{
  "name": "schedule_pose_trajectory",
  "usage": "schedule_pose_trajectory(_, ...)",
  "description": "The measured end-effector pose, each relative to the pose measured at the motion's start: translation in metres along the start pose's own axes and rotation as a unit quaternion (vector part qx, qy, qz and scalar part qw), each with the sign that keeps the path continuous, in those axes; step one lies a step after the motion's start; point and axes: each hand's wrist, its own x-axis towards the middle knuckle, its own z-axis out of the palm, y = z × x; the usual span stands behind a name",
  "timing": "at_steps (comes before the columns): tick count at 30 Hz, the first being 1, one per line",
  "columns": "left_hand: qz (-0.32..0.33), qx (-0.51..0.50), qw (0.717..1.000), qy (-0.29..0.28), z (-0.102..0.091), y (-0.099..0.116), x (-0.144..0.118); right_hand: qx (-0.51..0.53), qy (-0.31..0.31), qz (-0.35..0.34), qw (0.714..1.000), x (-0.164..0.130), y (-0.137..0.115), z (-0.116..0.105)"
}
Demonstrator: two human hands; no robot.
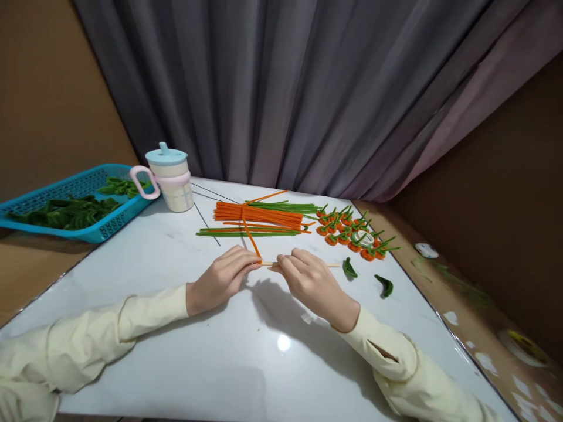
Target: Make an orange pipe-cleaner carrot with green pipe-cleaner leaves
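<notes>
My left hand (pixel 227 273) is closed in a pinch on one end of a thin wooden stick (pixel 268 264), where an orange pipe cleaner (pixel 251 238) meets it. That pipe cleaner rises from the fingertips and passes over an orange bundle behind. Fingers of my right hand (pixel 308 282) are wrapped round the stick's middle, and its far end sticks out to the right. Just beyond lie the bundle of orange pipe cleaners (pixel 272 214) and some loose green pipe cleaners (pixel 250 232). Two dark green curled pieces, one a fuzzy leaf shape (pixel 349 268), rest right of my right hand.
Several small orange pieces with green stems (pixel 368 253) cluster at the right around a white ring-shaped roll (pixel 363 238). A lidded cup (pixel 176 190) stands at the back left, beside a blue basket (pixel 99 230) of green fuzzy pieces. A curtain (pixel 264 88) hangs behind the white table (pixel 197 363).
</notes>
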Motion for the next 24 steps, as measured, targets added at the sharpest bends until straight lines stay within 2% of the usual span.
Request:
schedule_pose_trajectory(5,-0.025,-0.038,0.999,-0.023,-0.006,0.007,0.008,-0.002,0.014,-0.028,1.0,0.001,-0.002,-0.005)
schedule_pose_trajectory(9,-0.027,-0.027,0.998,-0.05,-0.011,0.008,0.012,-0.014,0.019,-0.057,0.998,0.004,0.0,-0.01)
schedule_pose_trajectory(20,0.004,-0.01,0.998,-0.058,-0.017,0.009,0.019,-0.038,0.014,-0.123,0.992,0.024,0.003,-0.026)
schedule_pose_trajectory(24,-0.002,-0.023,0.999,-0.046,-0.02,0.009,0.022,-0.057,0.045,-0.152,0.986,0.026,0.008,-0.028)
